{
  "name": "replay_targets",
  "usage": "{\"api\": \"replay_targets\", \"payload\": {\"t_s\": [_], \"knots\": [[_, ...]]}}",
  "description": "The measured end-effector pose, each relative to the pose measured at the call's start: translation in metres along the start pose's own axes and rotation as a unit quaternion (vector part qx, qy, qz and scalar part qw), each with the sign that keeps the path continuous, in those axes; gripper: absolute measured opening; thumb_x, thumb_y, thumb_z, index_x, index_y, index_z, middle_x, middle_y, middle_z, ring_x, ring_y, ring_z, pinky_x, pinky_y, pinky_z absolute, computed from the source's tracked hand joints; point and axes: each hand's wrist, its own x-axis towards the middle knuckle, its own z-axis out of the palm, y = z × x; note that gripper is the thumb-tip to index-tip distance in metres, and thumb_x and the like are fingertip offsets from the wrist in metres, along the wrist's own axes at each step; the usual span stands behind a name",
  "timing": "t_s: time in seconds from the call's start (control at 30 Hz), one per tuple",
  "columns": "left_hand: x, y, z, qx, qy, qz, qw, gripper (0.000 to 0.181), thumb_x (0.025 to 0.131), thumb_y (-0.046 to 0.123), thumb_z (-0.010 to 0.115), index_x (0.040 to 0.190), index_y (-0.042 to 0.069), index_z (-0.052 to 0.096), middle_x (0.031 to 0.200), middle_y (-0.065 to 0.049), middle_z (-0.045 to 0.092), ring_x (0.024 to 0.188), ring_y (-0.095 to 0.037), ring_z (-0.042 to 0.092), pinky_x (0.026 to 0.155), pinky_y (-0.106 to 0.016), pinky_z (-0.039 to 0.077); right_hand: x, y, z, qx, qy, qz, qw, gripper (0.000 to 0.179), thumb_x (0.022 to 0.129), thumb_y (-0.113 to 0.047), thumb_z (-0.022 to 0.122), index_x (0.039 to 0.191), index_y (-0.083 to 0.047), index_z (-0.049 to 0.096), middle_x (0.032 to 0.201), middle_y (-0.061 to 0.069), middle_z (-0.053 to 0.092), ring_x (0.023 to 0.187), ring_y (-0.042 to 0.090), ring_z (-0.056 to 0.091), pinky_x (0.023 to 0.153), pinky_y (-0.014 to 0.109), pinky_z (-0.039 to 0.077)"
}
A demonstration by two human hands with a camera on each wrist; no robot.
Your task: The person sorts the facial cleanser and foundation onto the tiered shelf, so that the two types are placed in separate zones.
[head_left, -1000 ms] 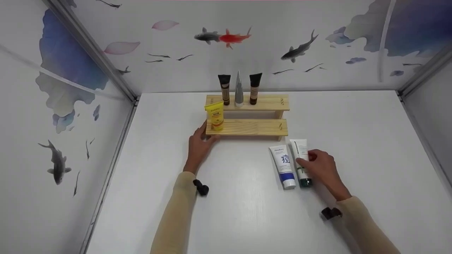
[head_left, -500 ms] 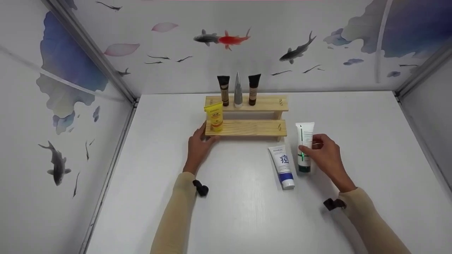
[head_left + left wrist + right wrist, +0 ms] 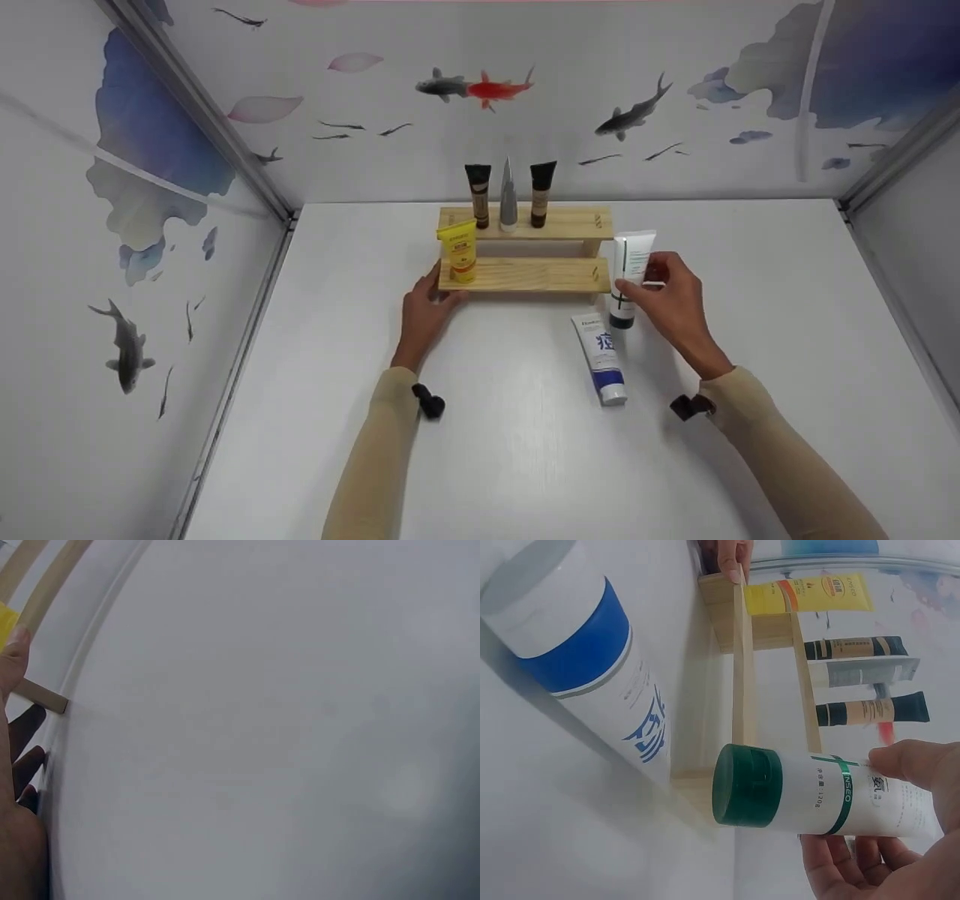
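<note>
In my right hand (image 3: 671, 300), pinched between thumb and fingers, is a white squeeze tube (image 3: 817, 791) with a dark green cap, held cap down at the right end of a two-tier wooden rack (image 3: 536, 275). My left hand (image 3: 427, 319) grips the rack's left end, thumb at the front edge and fingers round the side. A yellow tube (image 3: 462, 255) stands on the lower tier at the left. On the upper tier stand two black-and-tan tubes (image 3: 540, 196) with a grey tube (image 3: 508, 201) between them. A white-and-blue tube (image 3: 600, 356) lies on the table before the rack.
The white table (image 3: 510, 450) spreads around the rack. Behind it rises a wall (image 3: 360, 157) painted with fish, and another painted wall (image 3: 52, 337) borders the left side.
My right hand has raised the green-capped tube off the table from beside the white-and-blue tube and carried it away from me to the rack's right end. The left hand stays at the rack.
</note>
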Motion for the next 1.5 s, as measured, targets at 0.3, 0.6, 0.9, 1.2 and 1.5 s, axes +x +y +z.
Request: {"api": "replay_targets", "payload": {"t_s": [0.3,0.6,0.9,1.2,1.5], "knots": [[0.0,-0.002,0.0,0.006,-0.005,-0.013,0.9999,0.096,0.094,0.066,0.078,0.171,0.021,0.042,0.159,-0.007,0.061,0.15,-0.027,0.054,0.126,-0.047,0.043,0.017,-0.013,0.027,0.034,-0.006,-0.038,0.9987,0.058,0.099,-0.021,0.085,0.145,-0.001,0.056,0.133,0.016,0.066,0.12,0.029,0.065,0.108,0.039,0.06],[0.002,0.002,0.002,0.01,-0.008,-0.023,0.9997,0.093,0.097,0.062,0.079,0.171,0.022,0.042,0.156,-0.004,0.062,0.146,-0.022,0.057,0.124,-0.044,0.046,0.028,-0.025,0.049,0.057,-0.026,-0.057,0.9964,0.055,0.099,-0.018,0.085,0.144,-0.003,0.057,0.132,0.014,0.067,0.119,0.027,0.066,0.109,0.044,0.06],[0.002,0.004,0.001,0.014,-0.004,-0.021,0.9997,0.093,0.096,0.058,0.081,0.171,0.02,0.042,0.162,-0.006,0.059,0.15,-0.026,0.055,0.127,-0.048,0.041,0.033,-0.044,0.072,0.094,-0.041,-0.098,0.9899,0.053,0.097,-0.013,0.087,0.14,-0.002,0.059,0.129,0.013,0.069,0.118,0.026,0.069,0.105,0.044,0.061],[0.001,0.001,0.001,0.007,-0.002,-0.028,0.9996,0.096,0.094,0.064,0.081,0.171,0.022,0.042,0.164,-0.003,0.057,0.155,-0.025,0.049,0.131,-0.049,0.036,0.04,-0.057,0.107,0.137,-0.047,-0.145,0.9787,0.051,0.094,-0.005,0.088,0.136,0.001,0.06,0.127,0.015,0.069,0.117,0.028,0.071,0.102,0.043,0.062],[0.0,0.002,-0.001,-0.007,-0.003,-0.016,0.9998,0.094,0.096,0.061,0.081,0.171,0.021,0.042,0.153,-0.003,0.065,0.147,-0.023,0.057,0.125,-0.047,0.045,0.046,-0.069,0.134,0.154,-0.049,-0.149,0.9756,0.051,0.094,-0.003,0.086,0.137,0.002,0.059,0.13,0.015,0.066,0.121,0.028,0.069,0.106,0.04,0.061]]}}
